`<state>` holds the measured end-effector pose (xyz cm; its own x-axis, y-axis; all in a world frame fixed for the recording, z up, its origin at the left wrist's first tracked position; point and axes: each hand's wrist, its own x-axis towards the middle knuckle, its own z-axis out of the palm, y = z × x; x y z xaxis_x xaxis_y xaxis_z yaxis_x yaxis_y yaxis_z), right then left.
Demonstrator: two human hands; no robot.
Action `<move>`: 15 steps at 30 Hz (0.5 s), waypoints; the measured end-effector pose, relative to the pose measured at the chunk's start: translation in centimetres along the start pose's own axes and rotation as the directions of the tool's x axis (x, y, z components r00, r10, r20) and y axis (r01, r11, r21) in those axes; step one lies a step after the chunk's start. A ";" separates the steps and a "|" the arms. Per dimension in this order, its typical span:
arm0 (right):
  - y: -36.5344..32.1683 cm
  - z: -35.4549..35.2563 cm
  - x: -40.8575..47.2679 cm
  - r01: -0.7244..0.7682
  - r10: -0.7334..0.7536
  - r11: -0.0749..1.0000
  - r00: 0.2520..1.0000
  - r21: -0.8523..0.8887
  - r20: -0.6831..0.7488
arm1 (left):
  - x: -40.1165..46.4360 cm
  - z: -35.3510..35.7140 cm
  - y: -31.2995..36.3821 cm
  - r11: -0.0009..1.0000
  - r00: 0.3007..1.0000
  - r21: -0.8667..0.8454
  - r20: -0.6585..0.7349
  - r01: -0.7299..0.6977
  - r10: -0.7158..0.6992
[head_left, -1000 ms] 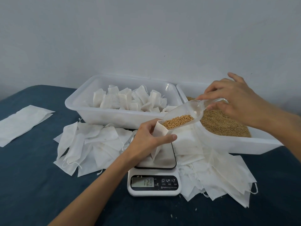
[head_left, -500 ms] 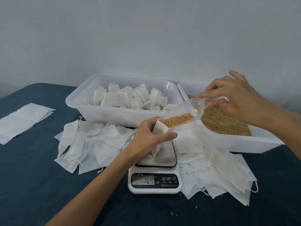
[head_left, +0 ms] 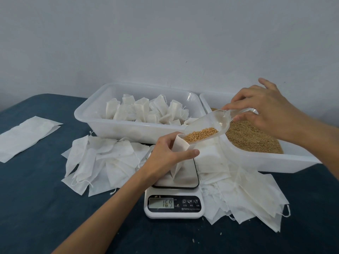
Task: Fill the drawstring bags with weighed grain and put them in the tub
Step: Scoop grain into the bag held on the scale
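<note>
Bag (head_left: 180, 149): thin white fabric, upright on the steel scale (head_left: 174, 195) plate, pinched open by left hand (head_left: 165, 154)
Scoop (head_left: 205, 129): clear plastic, golden grain inside, right hand (head_left: 266, 110) grips handle
Tub (head_left: 113, 123) at 11 o'clock: filled bags
Tray (head_left: 271, 160) at 2 o'clock: loose grain

Left hand (head_left: 170, 153) covered most of the bag (head_left: 180, 149) on the scale (head_left: 174, 204); grain level inside not seen. Right hand (head_left: 264, 109) hid the scoop (head_left: 207, 123) handle. Grain tub (head_left: 275, 160) ran off the frame's right edge. Scale plate partly hidden behind hand and bag. Button labels too small to read. Both forearms cut by the frame's edges.
</note>
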<state>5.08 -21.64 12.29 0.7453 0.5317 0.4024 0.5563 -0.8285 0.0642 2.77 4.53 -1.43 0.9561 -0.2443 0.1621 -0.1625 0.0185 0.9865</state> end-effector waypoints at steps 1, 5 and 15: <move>0.0 0.0 0.0 0.001 -0.001 1.000 1.000 -0.001 0.000 | 0.0 0.0 0.0 1.000 1.000 -0.001 0.003 0.001 -0.001; 0.0 0.0 0.0 0.001 -0.001 1.000 1.000 -0.013 0.001 | 0.1 0.0 -0.1 1.000 1.000 0.000 0.011 0.000 0.000; 0.1 0.1 0.0 0.005 -0.005 1.000 1.000 -0.017 -0.003 | 0.0 0.1 -0.1 1.000 1.000 -0.010 0.001 0.010 -0.010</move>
<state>5.14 -21.71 12.20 0.7413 0.5357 0.4045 0.5541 -0.8284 0.0817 2.81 4.46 -1.47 0.9573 -0.2455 0.1526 -0.1509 0.0257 0.9882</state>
